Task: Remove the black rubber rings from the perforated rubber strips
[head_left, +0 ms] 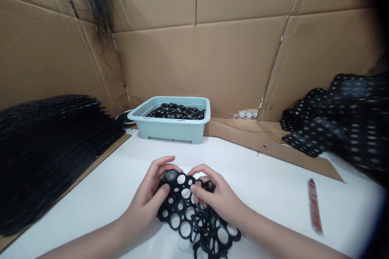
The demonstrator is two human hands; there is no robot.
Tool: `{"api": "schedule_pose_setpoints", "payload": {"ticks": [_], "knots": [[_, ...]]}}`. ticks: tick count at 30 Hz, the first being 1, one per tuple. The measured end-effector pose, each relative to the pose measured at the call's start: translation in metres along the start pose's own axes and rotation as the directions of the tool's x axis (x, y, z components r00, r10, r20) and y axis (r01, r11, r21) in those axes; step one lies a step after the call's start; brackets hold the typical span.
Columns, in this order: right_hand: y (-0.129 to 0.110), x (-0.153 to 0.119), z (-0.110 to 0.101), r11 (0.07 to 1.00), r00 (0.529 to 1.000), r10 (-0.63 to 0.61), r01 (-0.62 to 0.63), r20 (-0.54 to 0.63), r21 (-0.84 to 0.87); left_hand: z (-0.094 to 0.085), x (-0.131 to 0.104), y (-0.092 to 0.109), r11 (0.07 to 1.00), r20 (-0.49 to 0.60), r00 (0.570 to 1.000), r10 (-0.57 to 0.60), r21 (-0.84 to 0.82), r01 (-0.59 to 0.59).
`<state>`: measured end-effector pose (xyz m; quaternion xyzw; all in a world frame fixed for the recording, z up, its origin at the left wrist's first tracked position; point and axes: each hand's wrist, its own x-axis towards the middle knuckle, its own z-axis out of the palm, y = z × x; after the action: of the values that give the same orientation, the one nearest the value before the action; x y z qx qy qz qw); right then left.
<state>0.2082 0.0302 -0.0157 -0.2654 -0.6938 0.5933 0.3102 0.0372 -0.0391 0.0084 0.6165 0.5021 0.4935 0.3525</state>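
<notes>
A piece of black fabric (179,206) full of round holes lies between my hands, low in the middle of the head view. My left hand (153,190) pinches its upper left corner, where a small round disc sits in one hole by the fingers. The thumb and fingers of my right hand (212,192) hold the upper right part. Below my right hand the fabric is bunched and folded over itself, trailing to the bottom edge of the view.
A light blue basin (170,128) of black round pieces stands behind my hands on the white table (243,166). Stacked black sheets (54,149) lie left. Black dotted fabric (349,121) is heaped right, near a red, pointed object (314,208). Cardboard walls (231,60) surround the table.
</notes>
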Motion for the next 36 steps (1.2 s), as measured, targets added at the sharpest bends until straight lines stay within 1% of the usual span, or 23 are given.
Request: {"api": "schedule_pose_setpoints", "payload": {"ticks": [5, 9, 11, 12, 14, 17, 19, 22, 23, 25, 27, 29, 33, 36], "knots": [[0.001, 0.002, 0.0, 1.0, 1.0, -0.001, 0.001, 0.008, -0.019, 0.001, -0.003, -0.006, 0.994, -0.042, 0.998, 0.045, 0.098, -0.04], [0.001, 0.003, 0.0, 1.0, 1.0, -0.002, 0.002, -0.015, -0.023, 0.002, -0.003, -0.006, 0.992, -0.07, 0.997, 0.034, 0.122, -0.025], [0.001, 0.003, 0.0, 0.999, 0.999, 0.0, -0.001, -0.041, -0.036, 0.003, -0.002, -0.003, 0.996, -0.077, 0.997, 0.003, 0.084, 0.004], [0.001, 0.003, 0.0, 0.999, 0.999, 0.001, -0.003, -0.055, -0.042, 0.003, -0.001, -0.001, 0.999, -0.073, 0.997, -0.022, 0.04, 0.025], [0.001, 0.002, -0.001, 0.999, 0.997, -0.003, -0.001, -0.081, -0.054, 0.003, 0.0, 0.001, 0.994, -0.062, 0.994, -0.084, -0.076, 0.08], [0.002, 0.001, 0.0, 0.998, 0.993, -0.023, 0.015, -0.114, -0.068, 0.0, 0.003, 0.002, 0.957, -0.049, 0.98, -0.192, -0.231, 0.176], [0.004, 0.002, -0.001, 0.998, 0.991, -0.031, 0.023, -0.129, -0.057, -0.002, 0.005, 0.0, 0.934, -0.059, 0.964, -0.26, -0.27, 0.235], [0.007, 0.004, -0.002, 1.0, 0.985, -0.01, 0.009, -0.17, -0.008, -0.002, 0.008, -0.003, 0.916, -0.075, 0.942, -0.328, -0.271, 0.297], [0.008, 0.005, -0.002, 1.0, 0.982, 0.002, -0.001, -0.188, 0.007, -0.001, 0.009, -0.004, 0.913, -0.072, 0.939, -0.337, -0.268, 0.308], [0.009, 0.007, -0.003, 0.999, 0.975, 0.027, -0.021, -0.22, 0.026, 0.001, 0.01, -0.003, 0.908, -0.028, 0.94, -0.341, -0.269, 0.321], [0.009, 0.008, -0.004, 0.999, 0.97, 0.043, -0.036, -0.24, 0.032, 0.003, 0.01, -0.001, 0.907, 0.028, 0.945, -0.327, -0.273, 0.322], [0.008, 0.008, -0.004, 0.998, 0.967, 0.057, -0.048, -0.247, 0.041, 0.003, 0.01, 0.002, 0.907, 0.059, 0.949, -0.31, -0.28, 0.314], [0.008, 0.007, -0.004, 0.997, 0.966, 0.068, -0.058, -0.249, 0.05, 0.004, 0.012, 0.002, 0.901, 0.053, 0.951, -0.305, -0.309, 0.306], [0.008, 0.007, -0.004, 0.998, 0.961, 0.058, -0.053, -0.272, 0.024, 0.004, 0.013, 0.001, 0.891, 0.057, 0.948, -0.313, -0.329, 0.314]]}}
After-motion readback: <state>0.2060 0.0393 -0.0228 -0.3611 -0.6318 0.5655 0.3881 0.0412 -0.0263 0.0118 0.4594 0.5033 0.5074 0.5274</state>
